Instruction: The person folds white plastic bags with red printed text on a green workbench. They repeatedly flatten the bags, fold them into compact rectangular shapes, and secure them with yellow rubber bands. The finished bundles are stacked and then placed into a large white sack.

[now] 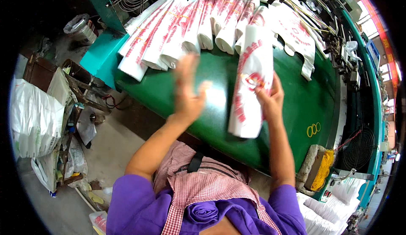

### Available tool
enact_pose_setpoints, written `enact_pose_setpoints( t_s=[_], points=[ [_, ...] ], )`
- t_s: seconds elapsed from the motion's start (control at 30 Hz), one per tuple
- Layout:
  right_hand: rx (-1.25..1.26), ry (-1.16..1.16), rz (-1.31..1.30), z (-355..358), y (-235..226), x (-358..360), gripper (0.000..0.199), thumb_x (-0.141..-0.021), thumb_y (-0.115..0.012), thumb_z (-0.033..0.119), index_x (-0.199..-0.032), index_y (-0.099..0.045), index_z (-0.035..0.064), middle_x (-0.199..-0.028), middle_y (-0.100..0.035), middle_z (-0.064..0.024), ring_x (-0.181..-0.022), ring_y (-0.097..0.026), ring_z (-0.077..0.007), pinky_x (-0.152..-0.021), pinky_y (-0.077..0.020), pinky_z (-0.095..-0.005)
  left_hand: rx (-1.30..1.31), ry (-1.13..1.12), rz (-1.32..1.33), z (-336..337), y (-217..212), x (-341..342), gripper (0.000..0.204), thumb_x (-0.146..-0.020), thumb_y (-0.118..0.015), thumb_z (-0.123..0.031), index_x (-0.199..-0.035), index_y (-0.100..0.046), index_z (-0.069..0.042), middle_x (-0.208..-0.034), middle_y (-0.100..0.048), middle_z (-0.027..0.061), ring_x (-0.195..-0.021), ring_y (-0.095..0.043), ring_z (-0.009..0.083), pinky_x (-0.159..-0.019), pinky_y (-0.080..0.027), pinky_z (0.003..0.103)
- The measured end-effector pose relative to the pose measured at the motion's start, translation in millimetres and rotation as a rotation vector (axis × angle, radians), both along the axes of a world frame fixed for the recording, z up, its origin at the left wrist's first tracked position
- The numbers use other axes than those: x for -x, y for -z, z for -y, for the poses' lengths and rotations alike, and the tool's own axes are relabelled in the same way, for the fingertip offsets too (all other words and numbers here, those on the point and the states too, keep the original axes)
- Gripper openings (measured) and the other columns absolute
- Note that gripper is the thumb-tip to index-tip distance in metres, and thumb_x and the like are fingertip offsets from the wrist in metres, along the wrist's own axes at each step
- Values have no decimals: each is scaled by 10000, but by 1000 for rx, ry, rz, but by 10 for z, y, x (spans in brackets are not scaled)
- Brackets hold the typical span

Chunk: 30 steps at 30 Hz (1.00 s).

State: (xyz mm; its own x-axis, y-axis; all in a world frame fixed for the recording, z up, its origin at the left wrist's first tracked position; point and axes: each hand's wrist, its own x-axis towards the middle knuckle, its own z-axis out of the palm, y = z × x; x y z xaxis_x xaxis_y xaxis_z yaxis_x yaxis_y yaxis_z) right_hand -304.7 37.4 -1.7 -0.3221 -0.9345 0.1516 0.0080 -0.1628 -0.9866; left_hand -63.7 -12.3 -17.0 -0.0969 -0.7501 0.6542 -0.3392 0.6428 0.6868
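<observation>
white roll (253,87) with red print is held slightly tilted over the large green table (304,108). along the table's far side, similar rolls (207,32) are lined up. to their right, flat white bags (292,28) are laid. the held roll is gripped by the right hand (272,99), its thumb pressed on the front; the left hand (188,89), blurred, is spread open with nothing held. near the table's right edge, yellow rubber bands (314,129) are seen.

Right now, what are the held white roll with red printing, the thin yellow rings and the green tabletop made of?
White red-printed roll: probably plastic film; smooth, faint sheen. Thin yellow rings: perhaps rubber, like elastic bands; finish unclear. Green tabletop: maybe plastic; glossy, reflecting bright light.
</observation>
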Motion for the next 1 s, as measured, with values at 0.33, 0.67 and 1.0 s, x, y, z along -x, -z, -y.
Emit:
enact_pose_setpoints(
  t_s=[0.33,0.67,1.0],
  points=[
    [-95,258,-457,1662,31,1110,671,-830,-683,227,-1361,-384,-54,-1214,-574,-166,-1054,-572,-208,-918,-444,-307,-312,-347,-770,996,164,-512,868,-938,-533,-280,-1472,96,-11,-1522,-124,209,-1361,-260,278,-1124,-207,388],
    [-45,391,-720,2271,280,688,611,-909,-548,396,-1372,-407,23,-1248,-565,-221,-1141,-559,-290,-970,-407,-319,-101,-109,-325,2346,207,322,799,-886,-560,-328,-1423,-132,81,-1503,-106,291,-1422,-133,346,-1152,-105,446],
    [-278,569,-1537,1810,665,2399,288,-873,-534,191,-1147,-585,119,-1066,-595,-160,-1028,-567,-334,-867,-450,-479,444,237,543,1776,311,1811,356,-661,-679,-264,-1012,-656,-215,-1299,-520,7,-1328,-361,257,-1070,-204,537]
  ],
)
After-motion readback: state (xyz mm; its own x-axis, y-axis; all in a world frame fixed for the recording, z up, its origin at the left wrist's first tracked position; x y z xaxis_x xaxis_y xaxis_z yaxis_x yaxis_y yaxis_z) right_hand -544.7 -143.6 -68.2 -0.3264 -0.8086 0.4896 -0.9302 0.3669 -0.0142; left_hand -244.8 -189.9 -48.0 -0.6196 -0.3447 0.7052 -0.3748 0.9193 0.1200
